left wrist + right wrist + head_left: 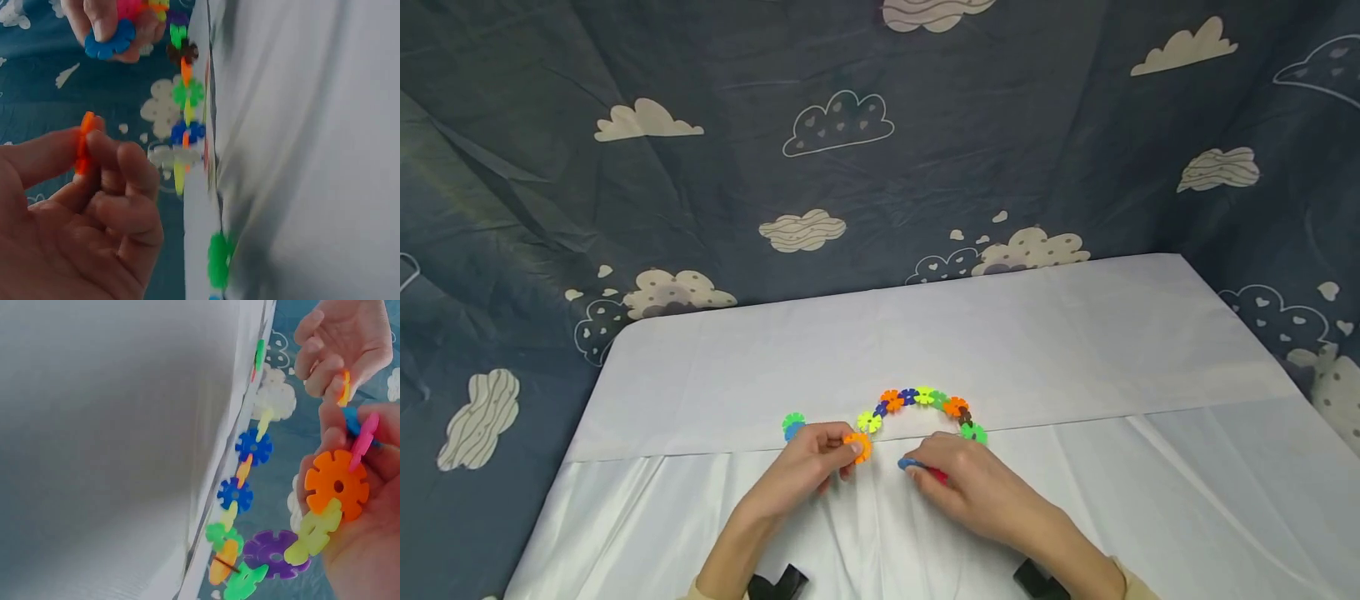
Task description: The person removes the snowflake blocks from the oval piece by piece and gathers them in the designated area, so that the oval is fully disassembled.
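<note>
Though near chain (pixel 925 396), orange disc (pixel 862 448) apart

The disc (pixel 862 448) is orange, the backdrop (pixel 880 183) cloud-patterned.

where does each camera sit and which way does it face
Head: on the head, facing forward and down over the white-covered table and cloud-print backdrop; left hand and right hand show.
Left wrist: on that wrist, facing the orange snowflake disc that the left hand pinches; the right hand shows beyond.
Right wrist: on that wrist, facing the snowflake-disc chain at the right hand; the left hand shows beyond.
Both wrist views share that pinched orange snowflake disc and both hands.
</note>
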`<act>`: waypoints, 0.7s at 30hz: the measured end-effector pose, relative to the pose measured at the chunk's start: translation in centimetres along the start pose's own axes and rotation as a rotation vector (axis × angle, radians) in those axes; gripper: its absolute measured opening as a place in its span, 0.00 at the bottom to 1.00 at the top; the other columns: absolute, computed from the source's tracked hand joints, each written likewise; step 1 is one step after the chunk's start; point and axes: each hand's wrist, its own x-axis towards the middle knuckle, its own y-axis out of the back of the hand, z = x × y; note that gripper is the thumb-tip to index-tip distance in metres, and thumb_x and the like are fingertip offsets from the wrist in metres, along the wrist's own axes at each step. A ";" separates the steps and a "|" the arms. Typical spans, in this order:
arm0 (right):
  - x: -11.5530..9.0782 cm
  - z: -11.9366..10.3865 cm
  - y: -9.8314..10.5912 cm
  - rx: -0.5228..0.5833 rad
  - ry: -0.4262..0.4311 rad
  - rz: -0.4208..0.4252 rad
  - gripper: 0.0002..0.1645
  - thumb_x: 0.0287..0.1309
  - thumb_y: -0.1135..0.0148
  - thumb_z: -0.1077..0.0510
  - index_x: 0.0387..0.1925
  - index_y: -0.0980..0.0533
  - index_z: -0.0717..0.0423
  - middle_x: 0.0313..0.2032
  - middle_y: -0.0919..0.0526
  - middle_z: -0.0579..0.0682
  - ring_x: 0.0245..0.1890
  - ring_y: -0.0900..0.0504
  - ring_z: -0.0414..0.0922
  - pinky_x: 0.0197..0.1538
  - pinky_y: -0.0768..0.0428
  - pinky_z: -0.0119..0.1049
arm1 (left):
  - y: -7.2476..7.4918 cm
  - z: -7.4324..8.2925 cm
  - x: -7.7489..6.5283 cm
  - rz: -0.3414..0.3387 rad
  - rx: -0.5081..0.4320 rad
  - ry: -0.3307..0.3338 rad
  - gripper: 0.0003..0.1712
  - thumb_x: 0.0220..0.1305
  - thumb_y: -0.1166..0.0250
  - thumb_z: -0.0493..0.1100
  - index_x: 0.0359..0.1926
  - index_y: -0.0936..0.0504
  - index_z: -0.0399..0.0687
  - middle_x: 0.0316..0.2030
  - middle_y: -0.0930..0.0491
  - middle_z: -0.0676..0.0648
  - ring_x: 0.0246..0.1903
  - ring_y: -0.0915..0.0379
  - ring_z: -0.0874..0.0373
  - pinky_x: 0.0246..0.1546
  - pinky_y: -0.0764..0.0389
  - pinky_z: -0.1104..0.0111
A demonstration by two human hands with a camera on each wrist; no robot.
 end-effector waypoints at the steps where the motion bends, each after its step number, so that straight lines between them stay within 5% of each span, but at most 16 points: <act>1: 0.0 0.0 0.0 -0.010 -0.013 0.014 0.06 0.66 0.39 0.56 0.40 0.17 0.49 0.33 0.23 0.32 0.35 0.25 0.32 0.42 0.22 0.32 | 0.3 0.1 -0.1 0.029 0.044 -0.001 0.15 0.71 0.43 0.40 0.33 0.24 0.30 0.22 0.29 0.46 0.20 0.40 0.55 0.19 0.38 0.71; 9: 0.1 0.3 0.1 -0.055 -0.117 0.064 0.09 0.70 0.47 0.60 0.45 0.21 0.51 0.37 0.24 0.36 0.38 0.29 0.33 0.42 0.24 0.33 | 2.4 -0.2 -0.4 0.303 0.367 -0.010 0.06 0.65 0.35 0.38 0.32 0.13 0.49 0.33 0.19 0.54 0.36 0.26 0.58 0.40 0.27 0.61; 16: 0.2 0.5 0.3 -0.035 -0.128 0.018 0.09 0.69 0.43 0.60 0.47 0.22 0.48 0.35 0.27 0.33 0.38 0.30 0.34 0.42 0.25 0.31 | 3.3 -1.3 -0.5 0.433 0.537 0.028 0.04 0.60 0.32 0.36 0.35 0.13 0.48 0.31 0.21 0.54 0.29 0.30 0.58 0.31 0.29 0.65; 21: 0.3 0.5 0.5 -0.005 -0.116 0.017 0.07 0.68 0.40 0.58 0.45 0.20 0.47 0.35 0.25 0.32 0.37 0.28 0.33 0.41 0.24 0.31 | 2.5 -0.8 -0.5 0.492 0.565 -0.058 0.06 0.59 0.31 0.35 0.36 0.13 0.49 0.29 0.26 0.56 0.26 0.33 0.59 0.28 0.31 0.67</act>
